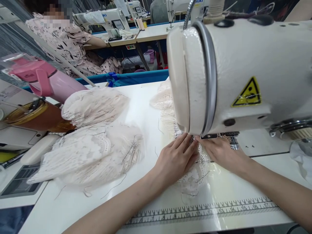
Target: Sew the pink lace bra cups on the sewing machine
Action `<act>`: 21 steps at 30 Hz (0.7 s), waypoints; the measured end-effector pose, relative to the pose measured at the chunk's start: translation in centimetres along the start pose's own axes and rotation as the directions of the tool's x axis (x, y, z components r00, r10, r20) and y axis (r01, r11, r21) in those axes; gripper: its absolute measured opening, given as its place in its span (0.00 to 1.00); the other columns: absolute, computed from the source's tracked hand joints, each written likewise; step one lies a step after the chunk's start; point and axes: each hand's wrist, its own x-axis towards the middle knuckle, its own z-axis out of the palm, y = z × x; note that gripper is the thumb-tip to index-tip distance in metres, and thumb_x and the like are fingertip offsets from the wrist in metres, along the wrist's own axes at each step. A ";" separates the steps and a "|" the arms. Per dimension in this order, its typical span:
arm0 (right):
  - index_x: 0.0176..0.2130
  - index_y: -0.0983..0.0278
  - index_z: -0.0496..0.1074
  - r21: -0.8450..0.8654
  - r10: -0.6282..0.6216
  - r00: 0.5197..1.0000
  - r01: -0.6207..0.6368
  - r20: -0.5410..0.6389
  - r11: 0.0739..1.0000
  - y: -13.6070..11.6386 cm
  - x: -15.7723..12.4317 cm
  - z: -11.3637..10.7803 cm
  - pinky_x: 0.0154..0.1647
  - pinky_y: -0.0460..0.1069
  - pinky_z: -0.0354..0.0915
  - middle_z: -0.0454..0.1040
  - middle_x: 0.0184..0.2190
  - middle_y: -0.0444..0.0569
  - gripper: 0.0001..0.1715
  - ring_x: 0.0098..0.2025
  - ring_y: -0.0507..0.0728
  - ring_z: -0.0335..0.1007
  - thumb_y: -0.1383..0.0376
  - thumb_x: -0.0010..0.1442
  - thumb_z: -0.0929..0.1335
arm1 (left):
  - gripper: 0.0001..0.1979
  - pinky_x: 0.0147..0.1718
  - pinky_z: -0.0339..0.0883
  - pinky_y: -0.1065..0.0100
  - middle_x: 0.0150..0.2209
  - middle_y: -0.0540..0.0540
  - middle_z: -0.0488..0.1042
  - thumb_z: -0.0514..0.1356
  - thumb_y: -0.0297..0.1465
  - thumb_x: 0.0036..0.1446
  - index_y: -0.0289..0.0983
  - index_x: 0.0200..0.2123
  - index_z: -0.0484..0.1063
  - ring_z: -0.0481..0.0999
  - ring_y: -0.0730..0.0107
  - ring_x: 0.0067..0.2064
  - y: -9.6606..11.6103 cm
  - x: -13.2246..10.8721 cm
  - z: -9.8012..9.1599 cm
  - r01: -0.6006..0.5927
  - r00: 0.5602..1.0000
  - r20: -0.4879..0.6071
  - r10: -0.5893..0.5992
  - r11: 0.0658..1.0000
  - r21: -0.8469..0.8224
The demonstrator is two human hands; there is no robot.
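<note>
My left hand (176, 157) lies flat on a strip of pale lace (195, 177), fingers stretched toward the needle area under the head of a white sewing machine (234, 71). My right hand (219, 151) presses the same lace from the right, its fingertips meeting those of the left hand beside the presser foot (232, 141). The needle itself is hidden by the machine head. More lace trails out behind the machine (162, 97).
Two heaps of pale pink lace pieces (92, 143) lie at the left of the white table (146, 97). A pink bottle (44, 79) and an amber container (34, 115) stand far left. A printed ruler (202, 211) runs along the front edge. Another person sits at a machine behind.
</note>
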 end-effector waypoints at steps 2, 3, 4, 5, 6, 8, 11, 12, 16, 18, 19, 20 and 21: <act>0.49 0.67 0.73 -0.020 0.011 1.000 -0.011 0.009 1.000 -0.1 0.0 0.1 0.35 0.54 0.74 0.73 0.52 0.51 0.36 0.45 0.60 0.73 0.89 0.49 0.56 | 0.18 0.49 0.74 0.57 0.54 0.39 0.73 0.53 0.36 0.66 0.32 0.53 0.70 0.70 0.54 0.57 0.0 0.0 0.1 0.003 1.000 -0.001 -0.003 1.000 -0.003; 0.49 0.67 0.73 -0.028 0.011 1.000 -0.010 0.011 1.000 -0.2 0.0 0.1 0.34 0.55 0.74 0.74 0.52 0.51 0.36 0.45 0.61 0.73 0.89 0.49 0.56 | 0.18 0.50 0.74 0.57 0.54 0.39 0.73 0.53 0.36 0.66 0.32 0.53 0.70 0.70 0.54 0.57 0.0 0.0 0.1 0.004 1.000 -0.001 -0.004 1.000 -0.003; 0.50 0.67 0.73 -0.033 0.016 1.000 -0.016 0.009 0.999 -0.3 0.0 0.1 0.33 0.55 0.73 0.74 0.51 0.52 0.35 0.45 0.61 0.73 0.89 0.49 0.57 | 0.18 0.50 0.74 0.57 0.54 0.39 0.72 0.53 0.36 0.66 0.32 0.54 0.69 0.70 0.54 0.57 0.0 0.0 0.1 0.005 1.000 -0.001 -0.005 1.000 -0.001; 0.50 0.67 0.72 -0.038 0.029 1.000 -0.029 0.004 0.999 -0.4 -0.1 0.2 0.33 0.54 0.72 0.75 0.50 0.52 0.34 0.43 0.60 0.73 0.88 0.50 0.58 | 0.18 0.50 0.74 0.57 0.54 0.39 0.72 0.52 0.36 0.66 0.32 0.54 0.69 0.70 0.55 0.58 0.0 0.0 0.1 0.006 1.000 0.002 -0.006 1.000 0.000; 0.51 0.67 0.72 -0.047 0.055 0.998 -0.055 -0.004 0.997 -0.5 -0.1 0.2 0.33 0.54 0.71 0.76 0.48 0.52 0.33 0.41 0.60 0.73 0.87 0.51 0.59 | 0.18 0.50 0.74 0.57 0.54 0.39 0.72 0.52 0.36 0.66 0.32 0.54 0.69 0.70 0.55 0.58 0.0 0.0 0.1 0.006 1.000 0.004 -0.006 1.000 0.000; 0.53 0.66 0.70 -0.070 0.127 0.992 -0.128 -0.029 0.989 -0.6 -0.2 0.1 0.34 0.54 0.70 0.77 0.44 0.52 0.29 0.36 0.59 0.72 0.82 0.55 0.62 | 0.18 0.50 0.74 0.57 0.54 0.39 0.72 0.52 0.35 0.66 0.32 0.54 0.69 0.70 0.55 0.58 0.0 0.0 0.1 0.006 1.000 0.007 -0.006 1.000 -0.001; 0.53 0.64 0.70 -0.064 0.202 0.978 -0.206 -0.052 0.977 -0.7 -0.1 -0.4 0.39 0.57 0.68 0.77 0.46 0.52 0.25 0.35 0.59 0.71 0.77 0.57 0.64 | 0.19 0.50 0.73 0.57 0.55 0.38 0.72 0.52 0.35 0.66 0.32 0.55 0.68 0.69 0.55 0.58 -0.1 0.1 0.1 0.006 1.000 0.013 -0.005 1.000 -0.007; 0.52 0.63 0.71 -0.034 0.216 0.975 -0.218 -0.051 0.975 -0.6 0.0 -0.7 0.41 0.57 0.67 0.77 0.46 0.51 0.25 0.35 0.59 0.71 0.77 0.57 0.63 | 0.19 0.50 0.74 0.57 0.55 0.38 0.72 0.52 0.35 0.66 0.32 0.55 0.68 0.69 0.55 0.59 -0.1 0.1 0.1 0.006 1.000 0.015 -0.005 1.000 -0.008; 0.46 0.60 0.73 0.203 0.282 0.958 -0.266 -0.049 0.942 -0.1 1.0 -1.9 0.43 0.53 0.64 0.77 0.44 0.48 0.21 0.37 0.56 0.70 0.77 0.58 0.61 | 0.19 0.49 0.74 0.57 0.54 0.38 0.72 0.52 0.36 0.66 0.32 0.55 0.68 0.69 0.55 0.58 0.0 0.1 0.2 0.003 1.000 0.021 -0.003 1.000 0.008; 0.42 0.61 0.73 0.299 0.309 0.948 -0.275 -0.072 0.914 0.2 1.3 -2.3 0.40 0.52 0.62 0.77 0.41 0.48 0.20 0.35 0.55 0.69 0.77 0.58 0.60 | 0.19 0.48 0.74 0.58 0.54 0.38 0.73 0.52 0.36 0.66 0.32 0.54 0.68 0.71 0.56 0.57 0.0 0.2 0.1 -0.005 1.000 0.014 0.004 0.999 0.032; 0.40 0.61 0.73 0.328 0.312 0.947 -0.271 -0.081 0.905 0.4 1.4 -2.4 0.39 0.52 0.61 0.77 0.39 0.47 0.19 0.33 0.54 0.68 0.77 0.58 0.59 | 0.18 0.49 0.73 0.57 0.54 0.38 0.73 0.52 0.35 0.66 0.32 0.54 0.68 0.71 0.56 0.56 0.1 0.3 -0.1 -0.012 1.000 0.006 0.012 0.999 0.045; 0.38 0.62 0.73 0.351 0.304 0.948 -0.256 -0.089 0.901 0.5 1.3 -2.4 0.37 0.51 0.60 0.77 0.37 0.46 0.19 0.32 0.53 0.67 0.78 0.58 0.59 | 0.17 0.50 0.72 0.57 0.53 0.39 0.73 0.53 0.35 0.66 0.32 0.53 0.68 0.72 0.57 0.55 0.2 0.4 -0.4 -0.018 1.000 -0.003 0.019 0.998 0.057; 0.36 0.62 0.73 0.381 0.275 0.956 -0.218 -0.101 0.898 0.6 1.3 -2.3 0.35 0.51 0.59 0.76 0.35 0.45 0.19 0.31 0.53 0.67 0.78 0.57 0.59 | 0.16 0.51 0.71 0.56 0.52 0.40 0.74 0.53 0.34 0.65 0.33 0.52 0.69 0.73 0.58 0.54 0.3 0.5 -0.8 -0.025 1.000 -0.014 0.026 0.998 0.064</act>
